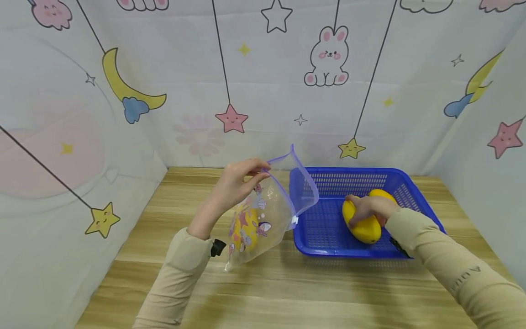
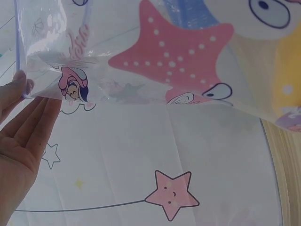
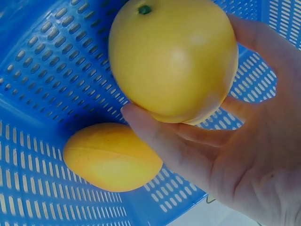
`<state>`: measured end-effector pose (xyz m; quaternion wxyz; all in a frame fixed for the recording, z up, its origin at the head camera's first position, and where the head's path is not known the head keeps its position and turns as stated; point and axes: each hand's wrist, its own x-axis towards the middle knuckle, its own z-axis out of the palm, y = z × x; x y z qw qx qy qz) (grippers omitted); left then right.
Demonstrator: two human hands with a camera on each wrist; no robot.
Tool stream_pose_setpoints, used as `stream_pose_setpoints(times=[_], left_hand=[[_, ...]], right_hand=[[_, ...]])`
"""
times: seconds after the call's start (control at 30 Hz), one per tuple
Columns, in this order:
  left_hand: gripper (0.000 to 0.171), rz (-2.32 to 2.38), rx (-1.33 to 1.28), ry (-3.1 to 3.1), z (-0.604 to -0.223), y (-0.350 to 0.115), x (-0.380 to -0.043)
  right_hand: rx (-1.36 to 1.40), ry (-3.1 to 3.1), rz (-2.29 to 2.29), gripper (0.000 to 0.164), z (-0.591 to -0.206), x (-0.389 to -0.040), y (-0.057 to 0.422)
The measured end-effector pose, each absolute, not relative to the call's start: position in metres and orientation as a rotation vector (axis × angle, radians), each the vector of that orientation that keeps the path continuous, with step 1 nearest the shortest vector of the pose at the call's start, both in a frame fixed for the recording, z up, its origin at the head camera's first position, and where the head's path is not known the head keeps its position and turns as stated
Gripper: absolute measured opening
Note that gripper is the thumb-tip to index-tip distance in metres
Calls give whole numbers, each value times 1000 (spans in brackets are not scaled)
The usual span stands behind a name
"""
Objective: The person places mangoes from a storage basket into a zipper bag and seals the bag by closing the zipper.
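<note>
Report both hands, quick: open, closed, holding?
Left hand: holding the clear bag near its opening.
Right hand: holding a yellow fruit in the blue basket.

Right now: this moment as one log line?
left hand: pinches bag | right hand: grips fruit in basket | second fruit: in basket | bag: open, yellow item inside

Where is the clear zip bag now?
In the head view, the clear zip bag is near the middle, pinched at its top edge by the left hand, mostly left of the blue basket.
</note>
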<state>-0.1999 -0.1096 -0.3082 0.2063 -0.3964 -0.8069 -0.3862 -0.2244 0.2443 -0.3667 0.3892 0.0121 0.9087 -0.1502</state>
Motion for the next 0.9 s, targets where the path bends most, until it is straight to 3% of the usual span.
stream_pose_setpoints(times=[0.9], left_hand=[[14,-1088,-1112,-2270,-309,-109,-199]], right_hand=[[-221,2378,-425,93,-347,-209,251]])
